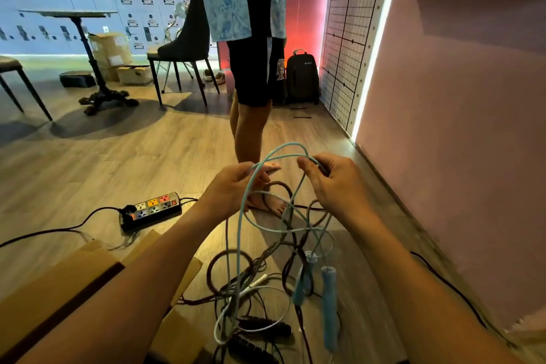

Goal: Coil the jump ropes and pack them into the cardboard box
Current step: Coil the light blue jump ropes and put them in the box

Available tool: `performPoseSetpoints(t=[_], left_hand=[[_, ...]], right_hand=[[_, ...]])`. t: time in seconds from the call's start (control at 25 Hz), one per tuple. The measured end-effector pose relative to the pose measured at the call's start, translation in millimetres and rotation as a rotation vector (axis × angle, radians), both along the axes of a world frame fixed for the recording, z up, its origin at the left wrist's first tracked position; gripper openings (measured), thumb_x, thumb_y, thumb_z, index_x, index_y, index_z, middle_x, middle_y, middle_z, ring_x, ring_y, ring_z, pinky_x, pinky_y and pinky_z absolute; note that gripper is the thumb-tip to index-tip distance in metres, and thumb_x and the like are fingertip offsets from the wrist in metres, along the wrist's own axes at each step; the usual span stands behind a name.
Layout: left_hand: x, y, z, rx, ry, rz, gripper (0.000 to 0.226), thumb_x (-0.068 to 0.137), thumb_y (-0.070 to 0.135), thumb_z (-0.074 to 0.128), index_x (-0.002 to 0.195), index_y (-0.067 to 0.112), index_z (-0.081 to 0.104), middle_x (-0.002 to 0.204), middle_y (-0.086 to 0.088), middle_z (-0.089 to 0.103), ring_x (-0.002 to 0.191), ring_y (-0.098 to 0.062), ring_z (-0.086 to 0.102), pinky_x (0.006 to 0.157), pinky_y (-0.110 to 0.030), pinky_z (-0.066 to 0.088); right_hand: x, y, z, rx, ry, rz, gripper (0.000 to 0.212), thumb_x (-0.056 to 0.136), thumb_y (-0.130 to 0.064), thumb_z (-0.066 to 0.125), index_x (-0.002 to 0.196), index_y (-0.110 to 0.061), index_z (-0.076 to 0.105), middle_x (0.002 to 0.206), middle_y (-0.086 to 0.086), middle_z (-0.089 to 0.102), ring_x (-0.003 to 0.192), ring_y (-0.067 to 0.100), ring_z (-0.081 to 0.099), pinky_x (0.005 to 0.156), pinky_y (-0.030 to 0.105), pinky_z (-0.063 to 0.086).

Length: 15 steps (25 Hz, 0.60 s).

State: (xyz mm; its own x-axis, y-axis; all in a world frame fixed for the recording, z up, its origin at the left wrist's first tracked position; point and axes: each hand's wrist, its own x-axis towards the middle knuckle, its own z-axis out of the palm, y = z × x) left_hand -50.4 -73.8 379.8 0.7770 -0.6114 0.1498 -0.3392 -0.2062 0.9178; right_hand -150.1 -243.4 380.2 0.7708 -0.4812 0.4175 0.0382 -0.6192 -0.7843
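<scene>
Light-blue jump rope (pixel 240 216) pinched between left hand (pixel 236 183) and right hand (pixel 334 180) — handles (pixel 329 304) dangling above tangled dark ropes (pixel 230 272).

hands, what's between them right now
In the head view, an arch of the light blue rope spans from the left hand to the right hand.
</scene>
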Motion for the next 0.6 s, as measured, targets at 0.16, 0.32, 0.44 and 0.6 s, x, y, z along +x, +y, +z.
performPoseSetpoints(t=[0.16, 0.32, 0.44, 0.6], left_hand=[[0.2, 5.3, 8.0, -0.111, 0.095, 0.046, 0.026, 0.104, 0.018, 0.045, 0.094, 0.004, 0.066, 0.079, -0.010, 0.067, 0.046, -0.004, 0.058, 0.044, -0.014, 0.042], [10.4, 9.0, 6.1, -0.051, 0.063, 0.213, 0.028, 0.099, 0.016, 0.048, 0.081, 0.008, 0.068, 0.072, -0.009, 0.066, 0.050, -0.010, 0.057, 0.050, -0.025, 0.046], [21.5, 14.3, -2.6, 0.050, 0.012, 0.321, 0.031, 0.093, 0.023, 0.048, 0.075, 0.017, 0.071, 0.085, -0.005, 0.073, 0.090, -0.023, 0.065, 0.086, -0.045, 0.050], [19.1, 12.6, -5.6, 0.099, 0.045, 0.265, 0.021, 0.092, 0.019, 0.054, 0.083, 0.015, 0.072, 0.089, -0.005, 0.072, 0.097, -0.025, 0.063, 0.093, -0.046, 0.049]], right_hand=[[-7.8, -11.9, 0.9, 0.078, 0.106, 0.044, 0.016, 0.085, -0.042, 0.074, 0.096, -0.030, 0.075, 0.067, -0.008, 0.059, 0.057, 0.002, 0.051, 0.051, 0.016, 0.040], [-20.6, -25.2, 10.1, 0.111, 0.168, 0.155, 0.007, 0.088, -0.035, 0.072, 0.091, -0.031, 0.077, 0.071, 0.003, 0.064, 0.063, 0.016, 0.054, 0.064, 0.039, 0.049], [-21.7, -19.4, 18.9, 0.249, -0.084, 0.058, 0.016, 0.097, -0.031, 0.060, 0.098, -0.023, 0.074, 0.063, 0.001, 0.057, 0.054, 0.009, 0.046, 0.054, 0.030, 0.044], [-23.9, 2.2, 27.8, 0.403, -0.193, 0.199, 0.025, 0.103, -0.032, 0.046, 0.109, -0.017, 0.065, 0.065, 0.013, 0.042, 0.049, 0.014, 0.034, 0.043, 0.023, 0.030]])
